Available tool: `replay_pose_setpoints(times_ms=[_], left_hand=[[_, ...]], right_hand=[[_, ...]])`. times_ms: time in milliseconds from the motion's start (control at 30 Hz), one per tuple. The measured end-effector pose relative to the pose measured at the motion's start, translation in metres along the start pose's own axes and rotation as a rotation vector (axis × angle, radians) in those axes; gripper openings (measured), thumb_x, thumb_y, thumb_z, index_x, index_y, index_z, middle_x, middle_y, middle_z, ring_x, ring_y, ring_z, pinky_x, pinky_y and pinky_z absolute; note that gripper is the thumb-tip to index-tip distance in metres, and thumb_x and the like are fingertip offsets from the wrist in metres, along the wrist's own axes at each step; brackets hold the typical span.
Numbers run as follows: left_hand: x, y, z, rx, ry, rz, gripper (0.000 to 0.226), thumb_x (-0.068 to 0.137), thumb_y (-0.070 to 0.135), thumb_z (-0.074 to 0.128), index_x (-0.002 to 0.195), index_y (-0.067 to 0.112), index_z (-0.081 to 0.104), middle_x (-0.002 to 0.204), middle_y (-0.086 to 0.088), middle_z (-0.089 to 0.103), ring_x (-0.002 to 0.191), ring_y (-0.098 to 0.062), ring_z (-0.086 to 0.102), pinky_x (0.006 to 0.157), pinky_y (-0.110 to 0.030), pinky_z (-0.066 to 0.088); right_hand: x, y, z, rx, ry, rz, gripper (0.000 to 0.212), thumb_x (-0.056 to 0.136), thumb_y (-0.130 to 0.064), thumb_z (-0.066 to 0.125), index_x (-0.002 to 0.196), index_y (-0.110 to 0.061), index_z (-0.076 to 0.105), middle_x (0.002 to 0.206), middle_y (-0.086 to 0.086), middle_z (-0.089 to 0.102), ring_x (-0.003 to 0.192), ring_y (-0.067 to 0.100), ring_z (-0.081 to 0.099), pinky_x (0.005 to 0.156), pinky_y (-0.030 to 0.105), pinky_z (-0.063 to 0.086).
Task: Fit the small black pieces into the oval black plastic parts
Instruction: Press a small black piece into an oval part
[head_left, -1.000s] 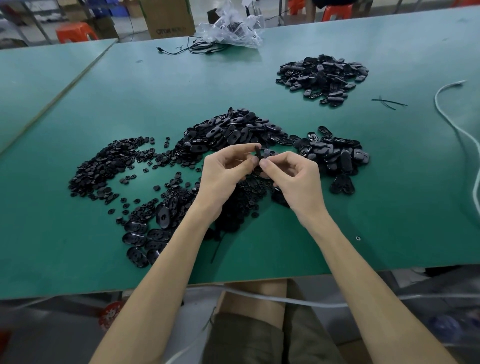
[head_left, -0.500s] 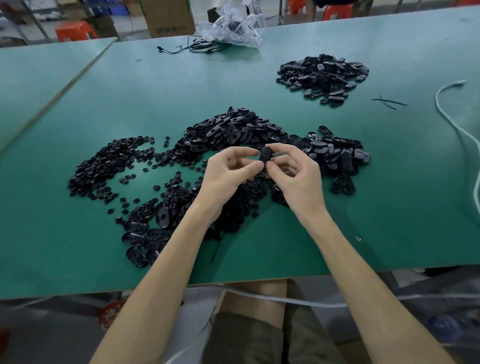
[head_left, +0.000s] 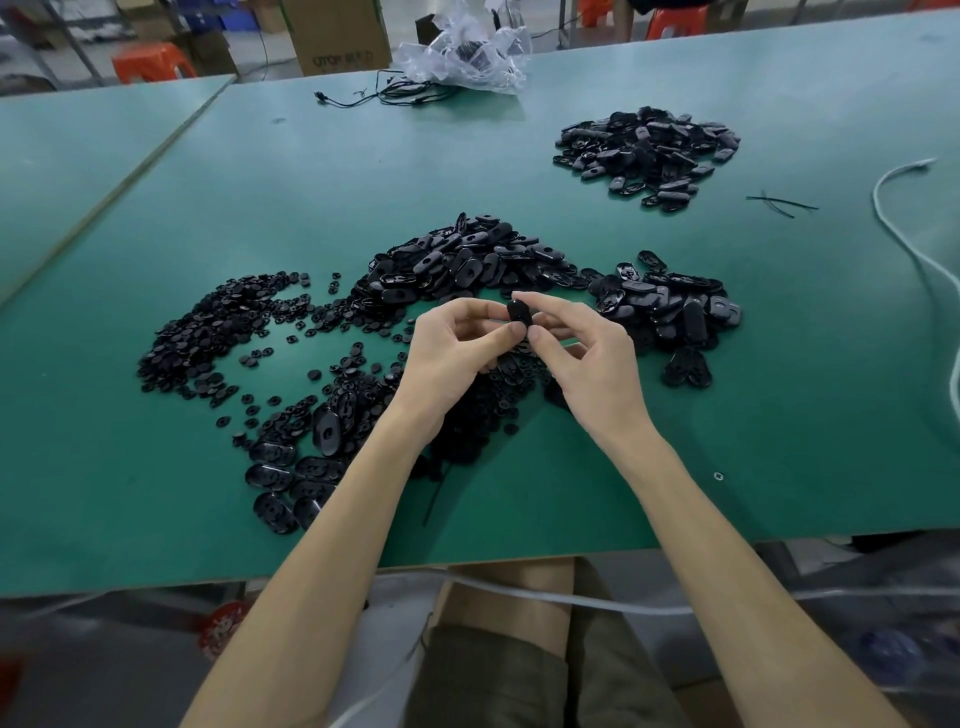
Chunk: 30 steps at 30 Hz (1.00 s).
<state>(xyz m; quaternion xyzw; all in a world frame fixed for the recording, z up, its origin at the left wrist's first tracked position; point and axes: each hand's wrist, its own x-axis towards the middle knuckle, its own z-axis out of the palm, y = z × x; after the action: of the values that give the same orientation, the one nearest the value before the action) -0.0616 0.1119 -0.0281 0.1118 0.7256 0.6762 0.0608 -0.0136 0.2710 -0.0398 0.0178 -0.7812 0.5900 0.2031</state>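
Observation:
One oval black plastic part (head_left: 519, 315) is held up between both hands above the green table (head_left: 779, 415). My left hand (head_left: 452, 358) pinches its lower end with thumb and fingers. My right hand (head_left: 587, 364) pinches its upper end and right side. Small round black pieces (head_left: 218, 332) lie heaped and scattered to the left. A big heap of oval parts (head_left: 467, 265) lies just beyond my hands, with more oval parts (head_left: 670, 306) to the right and a few oval parts (head_left: 296, 467) by my left forearm. Whether a small piece sits in the held part is hidden.
A separate heap of oval parts (head_left: 649, 150) lies at the far right. A clear plastic bag (head_left: 467, 52) and black wires (head_left: 384, 96) sit at the far edge. A white cable (head_left: 914, 260) snakes along the right side. Cardboard boxes (head_left: 337, 36) and orange stools (head_left: 150, 62) stand beyond the table.
The oval part has come up into plain view between my fingertips and been turned more upright. Both hands stayed in place over the pile.

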Motion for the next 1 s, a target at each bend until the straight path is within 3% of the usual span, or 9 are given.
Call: replay_pose_setpoints(times_ms=[200, 433, 633, 833, 1000], left_hand=[[0.0003, 0.0006, -0.0004, 0.006, 0.017, 0.021, 0.015, 0.087, 0.016, 0.084, 0.098, 0.013, 0.075, 0.073, 0.008, 0.072, 0.063, 0.0, 0.061, 0.061, -0.015, 0.049], [0.0002, -0.0002, -0.0015, 0.001, 0.01, 0.02, 0.017, 0.087, 0.016, 0.084, 0.101, 0.009, 0.076, 0.076, 0.005, 0.072, 0.066, -0.001, 0.061, 0.064, -0.015, 0.049], [0.0009, -0.0011, -0.0015, 0.015, 0.01, 0.047, 0.014, 0.088, 0.018, 0.083, 0.098, 0.01, 0.076, 0.08, 0.004, 0.07, 0.07, -0.002, 0.059, 0.065, -0.012, 0.046], [-0.0001, -0.0002, 0.0023, 0.069, 0.01, 0.102, 0.007, 0.094, 0.021, 0.077, 0.098, 0.016, 0.078, 0.087, 0.006, 0.076, 0.078, -0.004, 0.065, 0.074, -0.018, 0.051], [0.0003, 0.0006, 0.0036, 0.063, -0.015, 0.077, 0.01, 0.097, 0.021, 0.073, 0.103, 0.013, 0.077, 0.088, 0.006, 0.076, 0.078, -0.004, 0.067, 0.076, -0.015, 0.051]], right_hand=[[0.0017, 0.0025, 0.0015, -0.05, -0.019, -0.024, 0.048, 0.098, -0.004, 0.066, 0.129, -0.04, 0.071, 0.096, -0.016, 0.061, 0.087, -0.001, 0.063, 0.079, 0.015, 0.049], [0.0021, 0.0023, 0.0009, -0.023, -0.029, -0.029, 0.049, 0.098, -0.001, 0.064, 0.13, -0.039, 0.071, 0.095, -0.014, 0.059, 0.09, 0.01, 0.066, 0.085, 0.027, 0.054], [0.002, 0.0021, 0.0003, -0.003, -0.046, 0.002, 0.049, 0.099, -0.001, 0.063, 0.133, -0.036, 0.07, 0.101, -0.002, 0.07, 0.088, 0.013, 0.068, 0.087, 0.04, 0.058], [0.0008, 0.0017, -0.0007, 0.063, -0.045, 0.05, 0.043, 0.098, -0.005, 0.068, 0.136, -0.027, 0.068, 0.086, -0.01, 0.074, 0.074, 0.012, 0.07, 0.078, 0.033, 0.057], [0.0008, -0.0014, -0.0015, 0.107, -0.026, 0.066, 0.036, 0.097, -0.006, 0.07, 0.131, -0.018, 0.07, 0.087, -0.006, 0.078, 0.081, 0.012, 0.075, 0.076, 0.024, 0.053]])
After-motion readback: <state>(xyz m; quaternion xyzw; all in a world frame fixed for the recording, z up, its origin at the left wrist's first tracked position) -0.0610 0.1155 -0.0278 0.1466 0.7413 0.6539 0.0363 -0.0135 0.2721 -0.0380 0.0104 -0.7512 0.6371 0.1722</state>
